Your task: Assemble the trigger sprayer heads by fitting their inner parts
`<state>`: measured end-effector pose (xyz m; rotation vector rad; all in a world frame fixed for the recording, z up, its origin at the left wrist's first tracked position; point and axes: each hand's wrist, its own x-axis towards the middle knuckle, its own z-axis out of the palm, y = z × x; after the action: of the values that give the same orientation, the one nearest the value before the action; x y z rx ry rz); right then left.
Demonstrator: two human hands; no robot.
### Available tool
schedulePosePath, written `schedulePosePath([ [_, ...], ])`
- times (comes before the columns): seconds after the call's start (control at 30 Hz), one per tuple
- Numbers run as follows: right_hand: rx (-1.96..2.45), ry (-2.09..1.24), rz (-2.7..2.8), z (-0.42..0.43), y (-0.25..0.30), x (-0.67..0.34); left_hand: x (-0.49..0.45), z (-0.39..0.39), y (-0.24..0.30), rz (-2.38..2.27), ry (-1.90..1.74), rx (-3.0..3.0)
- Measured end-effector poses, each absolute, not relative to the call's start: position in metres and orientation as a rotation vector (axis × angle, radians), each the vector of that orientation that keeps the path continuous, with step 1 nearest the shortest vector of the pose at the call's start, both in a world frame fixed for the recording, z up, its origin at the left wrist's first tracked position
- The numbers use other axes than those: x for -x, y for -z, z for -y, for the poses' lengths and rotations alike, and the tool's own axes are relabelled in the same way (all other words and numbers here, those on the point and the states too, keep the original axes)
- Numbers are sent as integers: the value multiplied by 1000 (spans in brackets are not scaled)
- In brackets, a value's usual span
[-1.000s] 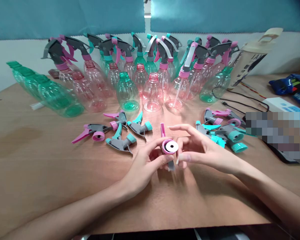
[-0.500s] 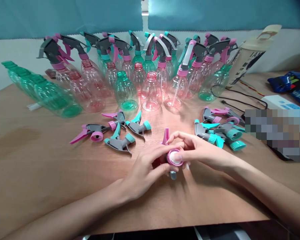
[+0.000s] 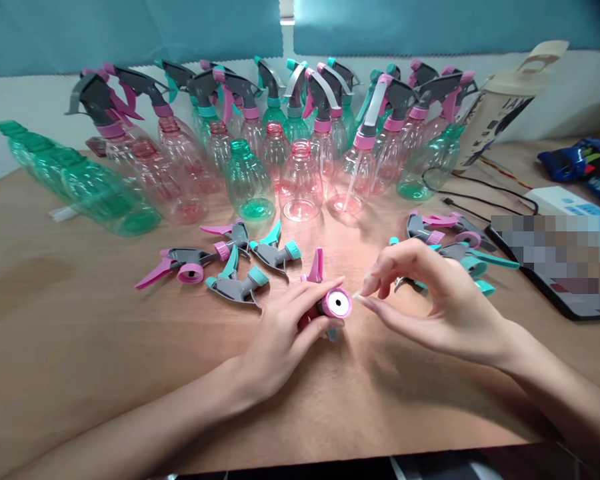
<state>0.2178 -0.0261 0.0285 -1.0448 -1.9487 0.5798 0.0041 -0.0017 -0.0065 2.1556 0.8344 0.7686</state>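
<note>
My left hand (image 3: 287,327) is closed round a pink and grey spray-trigger head (image 3: 330,300), low over the wooden table (image 3: 80,320). Its pink screw cap faces me, showing a white washer with a dark hole. My right hand (image 3: 430,300) hovers just right of the cap, thumb and forefinger pinched together close to its rim; whether they grip anything is too small to tell. Loose trigger heads (image 3: 230,257) lie left of my hands, and another pile of trigger heads (image 3: 455,247) sits behind my right hand.
Several pink and green plastic bottles (image 3: 300,180) stand in rows at the back, many with sprayers fitted. Green bottles (image 3: 75,180) lie stacked at the left. A tall cup (image 3: 500,100), black cables (image 3: 480,200), a white box (image 3: 565,200) and a blue bag (image 3: 587,163) fill the right.
My right hand pressed a finger onto the washer in the cap, then lifted off and drew back to the right. The trigger head tilted a little in my left hand.
</note>
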Motion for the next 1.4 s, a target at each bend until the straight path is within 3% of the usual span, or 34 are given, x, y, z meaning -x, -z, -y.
schedulePosePath([
  [0.2,958,-392,2147,26,-20,-214,-1,2,10,-749,-818,-2293],
  [1.4,987,-435,2124,26,-5,-209,-6,-2,9,-703,-687,-2292],
])
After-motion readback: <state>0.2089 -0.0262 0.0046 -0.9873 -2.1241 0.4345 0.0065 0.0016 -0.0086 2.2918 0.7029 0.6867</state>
